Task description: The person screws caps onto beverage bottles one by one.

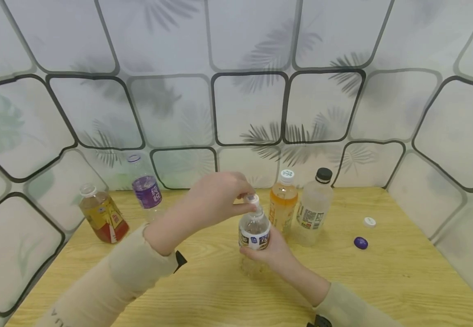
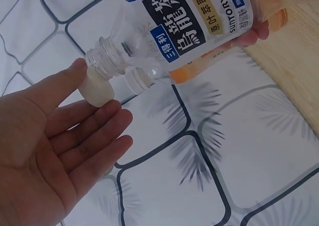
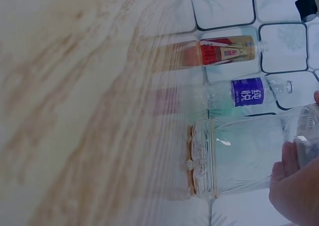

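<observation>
My left hand (image 1: 220, 200) pinches a white bottle cap (image 2: 97, 88) between thumb and fingertips, right at the mouth of a clear plastic bottle. The bare screw threads show beside the cap in the left wrist view. My right hand (image 1: 279, 252) grips this bottle (image 1: 254, 229) around its white and blue label, and it stands upright over the table. In the right wrist view its clear lower part (image 3: 244, 154) looks see-through, with the fingers wrapped higher up.
An orange-drink bottle (image 1: 283, 202) with a white cap and a black-capped bottle (image 1: 313, 211) stand just right. Uncapped at left are a purple-label bottle (image 1: 147, 191) and a yellow-label bottle (image 1: 104, 215). A white cap (image 1: 369, 222) and purple cap (image 1: 360, 243) lie on the wooden table (image 1: 404, 277).
</observation>
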Demonstrator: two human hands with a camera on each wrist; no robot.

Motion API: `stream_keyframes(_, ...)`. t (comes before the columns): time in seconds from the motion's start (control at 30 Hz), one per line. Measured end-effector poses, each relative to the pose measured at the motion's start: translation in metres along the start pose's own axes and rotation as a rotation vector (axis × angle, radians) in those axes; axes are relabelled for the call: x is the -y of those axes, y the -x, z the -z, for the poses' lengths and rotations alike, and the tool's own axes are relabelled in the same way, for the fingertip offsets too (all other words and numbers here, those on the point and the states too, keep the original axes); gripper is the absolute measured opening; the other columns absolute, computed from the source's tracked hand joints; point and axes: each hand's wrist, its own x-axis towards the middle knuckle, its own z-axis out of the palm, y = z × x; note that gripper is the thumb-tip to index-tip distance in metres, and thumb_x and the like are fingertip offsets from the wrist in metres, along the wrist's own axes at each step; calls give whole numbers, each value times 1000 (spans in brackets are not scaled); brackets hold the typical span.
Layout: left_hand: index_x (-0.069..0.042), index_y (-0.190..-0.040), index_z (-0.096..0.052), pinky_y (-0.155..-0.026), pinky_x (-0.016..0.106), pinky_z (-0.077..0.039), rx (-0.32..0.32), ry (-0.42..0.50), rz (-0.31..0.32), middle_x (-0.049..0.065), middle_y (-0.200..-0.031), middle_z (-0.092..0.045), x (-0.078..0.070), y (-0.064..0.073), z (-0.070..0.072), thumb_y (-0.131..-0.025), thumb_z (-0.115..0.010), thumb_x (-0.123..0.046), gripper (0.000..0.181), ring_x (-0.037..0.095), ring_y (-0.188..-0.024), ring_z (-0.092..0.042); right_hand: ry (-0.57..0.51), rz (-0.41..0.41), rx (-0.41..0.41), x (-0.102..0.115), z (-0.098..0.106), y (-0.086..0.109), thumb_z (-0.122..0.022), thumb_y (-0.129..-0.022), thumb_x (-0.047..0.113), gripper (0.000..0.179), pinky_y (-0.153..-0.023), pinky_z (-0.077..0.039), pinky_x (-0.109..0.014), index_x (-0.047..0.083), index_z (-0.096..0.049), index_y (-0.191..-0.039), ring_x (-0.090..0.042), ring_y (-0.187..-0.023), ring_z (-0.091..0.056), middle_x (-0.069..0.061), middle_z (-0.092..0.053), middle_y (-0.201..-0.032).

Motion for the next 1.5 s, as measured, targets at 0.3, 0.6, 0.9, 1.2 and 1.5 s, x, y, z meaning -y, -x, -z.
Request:
stream_keyframes(0.3, -17, -109, -82, -71, 25, -60, 10, -7, -26, -5, -100, -76, -7, 1, -1, -95, -81, -39, 26, 9, -82, -68, 13, 6, -4, -1, 0, 0, -86, -83, 7, 70, -107, -55, -39, 0, -52, -143, -27, -121, -67, -20, -67, -135)
stream_keyframes(0.6, -18, -107, -82, -72, 27, -59, 3, -11, -39, -5, -99, -76, -9, 2, -4, -94, -82, -37, 23, 9, -82, -69, 17, 16, -1, -1, 0, 0, -85, -83, 7, 69, -108, -55, -41, -1, -52, -142, -30, -121, -68, -21, -67, -134)
stream_keyframes(0.9, -17, -108, -82, -71, 25, -59, -13, -10, -58, -5, -99, -77, -9, 2, -7, -93, -83, -36, 24, 9, -82, -68, 16, 16, 2, -4, 0, -1, -85, -84, 9, 68, -105, -55, -34, 1, -52, -142, -26, -118, -68, -20, -67, -133)
stream_keyframes(1.2, -13, -119, -79, -70, 26, -59, -42, -5, -80, -2, -102, -77, -7, 4, -9, -92, -84, -41, 39, 10, -82, -69, -11, 15, 13, -3, 1, 0, -84, -86, 8, 67, -103, -53, -33, 1, -51, -144, -25, -119, -67, -21, -66, -134)
stream_keyframes(1.5, -14, -101, -79, -61, 22, -51, -177, 106, 38, -4, -85, -74, -7, 9, -25, -89, -84, -48, 36, 8, -71, -62, 11, 29, 18, -3, 1, 0, -84, -87, 7, 67, -105, -54, -34, -2, -50, -144, -30, -121, -67, -23, -65, -135)
